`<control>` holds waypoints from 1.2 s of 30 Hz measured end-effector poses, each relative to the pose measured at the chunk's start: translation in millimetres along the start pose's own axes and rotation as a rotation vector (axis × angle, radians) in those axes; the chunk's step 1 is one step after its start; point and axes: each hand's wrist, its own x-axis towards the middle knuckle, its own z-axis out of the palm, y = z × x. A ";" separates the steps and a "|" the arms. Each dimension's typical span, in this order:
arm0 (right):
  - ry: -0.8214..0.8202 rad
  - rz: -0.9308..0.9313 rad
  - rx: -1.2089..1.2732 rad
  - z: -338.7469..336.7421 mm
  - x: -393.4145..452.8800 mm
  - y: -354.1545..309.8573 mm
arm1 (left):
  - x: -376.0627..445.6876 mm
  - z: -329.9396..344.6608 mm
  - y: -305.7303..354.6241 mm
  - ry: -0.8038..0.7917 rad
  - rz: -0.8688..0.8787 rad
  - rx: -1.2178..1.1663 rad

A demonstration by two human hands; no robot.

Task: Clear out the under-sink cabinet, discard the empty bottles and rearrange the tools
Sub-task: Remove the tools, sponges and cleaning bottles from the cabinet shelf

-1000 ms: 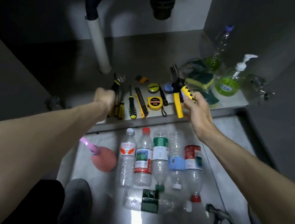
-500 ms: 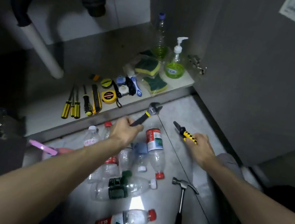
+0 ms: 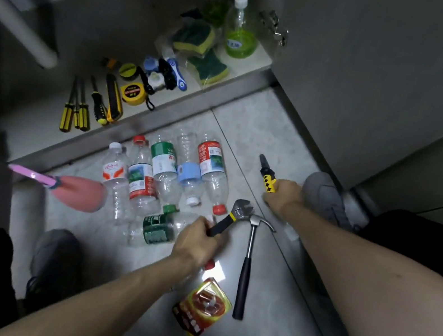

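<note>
Task partway, by my read. Nearest on the floor: a red-and-gold packet (image 3: 201, 308), then the hammer (image 3: 247, 264) lying flat. Left hand (image 3: 195, 241) has fingers curled round the wrench (image 3: 230, 217) handle, its head just beside the hammer's. Right hand (image 3: 283, 193) grips the pliers (image 3: 267, 173) low over the floor near the cabinet's right corner. Empty bottles (image 3: 165, 175) lie in a row along the cabinet's front edge, not yet discarded; plunger (image 3: 74, 190) to their left. Still on the cabinet floor: screwdrivers (image 3: 76, 109), tape measure (image 3: 133, 92), sponges (image 3: 202, 49), soap bottle (image 3: 240, 29). Clearing unfinished; rearranging not begun.
</note>
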 end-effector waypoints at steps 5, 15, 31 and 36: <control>-0.068 0.072 0.013 10.7 -3.3 -4.4 | -19.8 22.3 -29.4 -0.030 -0.041 0.182; -0.077 0.052 -0.047 11.5 -2.2 1.2 | -31.8 43.3 -29.5 -0.064 -0.108 -0.014; 0.034 -0.115 -0.088 18.1 5.2 -3.9 | -28.1 15.5 -19.9 -0.144 -0.004 0.013; 0.098 -0.170 -0.027 23.4 13.7 -10.3 | -15.9 -27.7 -22.2 -0.102 0.035 -0.114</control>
